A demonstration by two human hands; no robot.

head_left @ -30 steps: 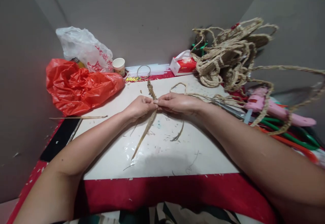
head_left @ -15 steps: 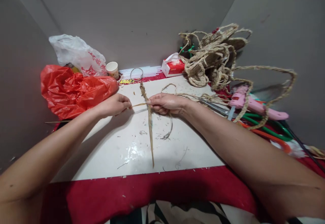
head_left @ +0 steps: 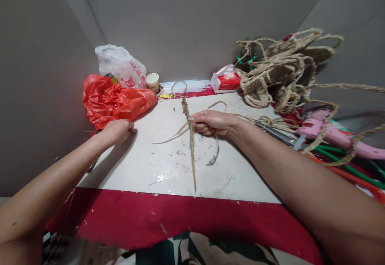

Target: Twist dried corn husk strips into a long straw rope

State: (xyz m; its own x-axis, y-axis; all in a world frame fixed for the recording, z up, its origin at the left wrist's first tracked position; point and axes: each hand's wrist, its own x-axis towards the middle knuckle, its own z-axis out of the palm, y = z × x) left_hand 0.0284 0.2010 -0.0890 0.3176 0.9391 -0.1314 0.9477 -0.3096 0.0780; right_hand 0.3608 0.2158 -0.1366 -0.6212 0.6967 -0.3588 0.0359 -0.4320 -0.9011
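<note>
My right hand (head_left: 210,122) pinches a twisted bundle of dried plant fibre (head_left: 192,148) at its middle, over the white board (head_left: 168,164). The bundle's upper end is rough and wound; below the fingers a long flat strip hangs toward me. A thin loose strand (head_left: 171,137) sticks out to the left from the pinch. Beside the right hand, a thin cord with a frayed end (head_left: 213,160) lies on the board. My left hand (head_left: 118,132) is apart from the bundle, near the red plastic bag (head_left: 120,102). Its fingers are curled, and what they hold, if anything, is hidden.
At the back are a white plastic bag (head_left: 122,62), a paper cup (head_left: 152,82), clear sticks (head_left: 195,85), a ring (head_left: 179,88) and a tissue pack (head_left: 227,79). On the right lie a large heap of rope (head_left: 279,68) and a pink glue gun (head_left: 331,132). Red cloth (head_left: 135,213) borders the board.
My left hand has let go of the thin strand and moved left toward the red bag. The strand now hangs loose. My right hand keeps its pinch. The view has shifted left.
</note>
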